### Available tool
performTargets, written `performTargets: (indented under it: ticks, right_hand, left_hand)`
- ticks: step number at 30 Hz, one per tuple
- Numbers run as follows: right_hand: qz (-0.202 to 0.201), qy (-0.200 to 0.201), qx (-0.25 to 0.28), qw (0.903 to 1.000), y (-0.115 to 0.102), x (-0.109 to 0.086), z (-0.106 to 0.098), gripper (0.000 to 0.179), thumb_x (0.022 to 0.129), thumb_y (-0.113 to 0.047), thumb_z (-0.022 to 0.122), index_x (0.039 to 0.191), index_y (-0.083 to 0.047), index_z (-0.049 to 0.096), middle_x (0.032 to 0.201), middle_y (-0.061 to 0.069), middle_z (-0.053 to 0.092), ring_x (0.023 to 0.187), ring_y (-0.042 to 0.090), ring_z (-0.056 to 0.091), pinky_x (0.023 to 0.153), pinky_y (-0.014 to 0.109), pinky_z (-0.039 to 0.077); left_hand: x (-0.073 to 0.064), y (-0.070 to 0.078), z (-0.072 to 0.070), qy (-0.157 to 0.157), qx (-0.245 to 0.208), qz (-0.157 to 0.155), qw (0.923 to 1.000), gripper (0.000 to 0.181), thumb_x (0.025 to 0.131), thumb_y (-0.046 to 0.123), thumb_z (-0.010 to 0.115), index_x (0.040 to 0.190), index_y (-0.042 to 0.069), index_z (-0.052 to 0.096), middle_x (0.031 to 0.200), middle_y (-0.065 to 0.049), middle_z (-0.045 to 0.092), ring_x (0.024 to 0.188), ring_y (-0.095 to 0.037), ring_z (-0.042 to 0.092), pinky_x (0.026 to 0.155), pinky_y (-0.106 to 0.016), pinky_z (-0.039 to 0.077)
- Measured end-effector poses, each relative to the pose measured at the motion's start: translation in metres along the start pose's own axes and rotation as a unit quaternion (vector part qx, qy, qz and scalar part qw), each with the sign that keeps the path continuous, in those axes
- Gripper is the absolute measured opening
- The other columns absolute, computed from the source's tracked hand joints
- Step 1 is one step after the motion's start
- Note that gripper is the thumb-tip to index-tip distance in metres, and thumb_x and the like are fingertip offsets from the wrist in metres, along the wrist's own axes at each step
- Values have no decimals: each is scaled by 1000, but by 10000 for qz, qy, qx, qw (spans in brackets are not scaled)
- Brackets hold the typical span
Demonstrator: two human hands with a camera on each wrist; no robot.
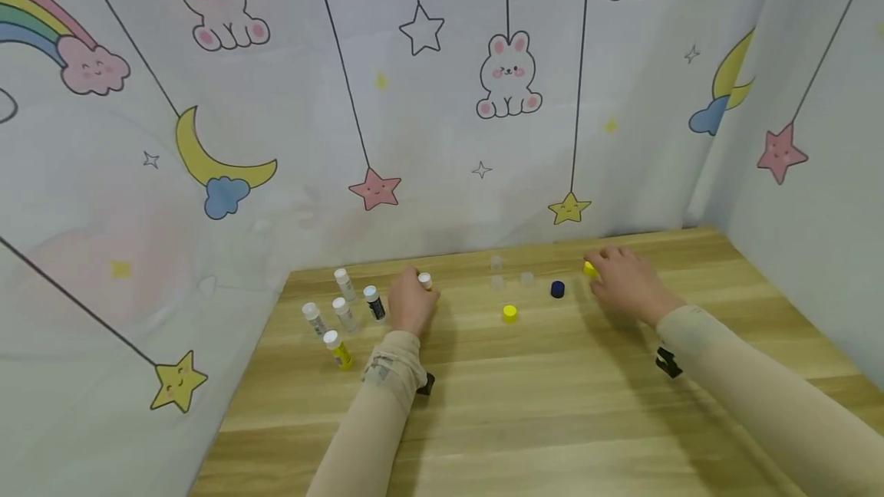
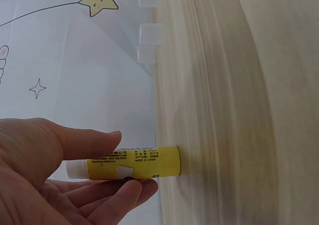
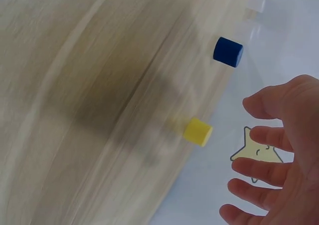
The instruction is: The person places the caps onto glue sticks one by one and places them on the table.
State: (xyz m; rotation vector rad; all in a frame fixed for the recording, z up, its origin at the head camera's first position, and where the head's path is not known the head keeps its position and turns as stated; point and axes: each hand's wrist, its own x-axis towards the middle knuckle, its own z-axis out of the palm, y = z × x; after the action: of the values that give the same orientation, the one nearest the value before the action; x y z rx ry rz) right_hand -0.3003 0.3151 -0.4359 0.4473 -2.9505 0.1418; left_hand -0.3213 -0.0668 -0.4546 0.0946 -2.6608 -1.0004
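My left hand [image 1: 412, 301] holds a yellow glue stick [image 2: 149, 164] between thumb and fingers. The stick stands upright with its base at the tabletop; its whitish top [image 1: 425, 281] shows beside the hand. Over on the right, my right hand [image 1: 631, 282] hovers with spread fingers near a yellow cap [image 3: 198, 131], a gap showing between them in the right wrist view. A dark blue cap [image 1: 557, 289] stands to the left of that cap. Another yellow cap [image 1: 509, 314] lies closer to the table's middle.
Left of my left hand stand several small tubes: a dark-labelled one [image 1: 374, 303], a yellow one [image 1: 338, 349] and white ones [image 1: 344, 314]. Translucent caps [image 1: 527, 279] sit toward the back. A patterned curtain [image 1: 442, 136] hangs behind the wooden table [image 1: 525, 420].
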Motion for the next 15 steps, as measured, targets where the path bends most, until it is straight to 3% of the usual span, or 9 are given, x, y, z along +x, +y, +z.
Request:
performTargets:
  ticks: [5,15]
  right_hand:
    - [-152,64,-153,9997,1,0,6,48,94,-21,70,136,-3,58,129,25,57,118,46,52,90,65,46]
    - [-159,199,-105,9996,6,6,2,44,91,-18,71,131,-2,63,122,22,61,107,40,59,82,57,53]
  left_hand:
    - [-5,-8,2,186,-92,-85,9997,22,80,5,84,96,2,69,88,-12,70,84,-32,67,76,-46,56]
    - [-13,-2,-6,354,-149,299,9988,22,79,4,85,95,4,71,85,-10,70,79,-30,67,72,-47,55]
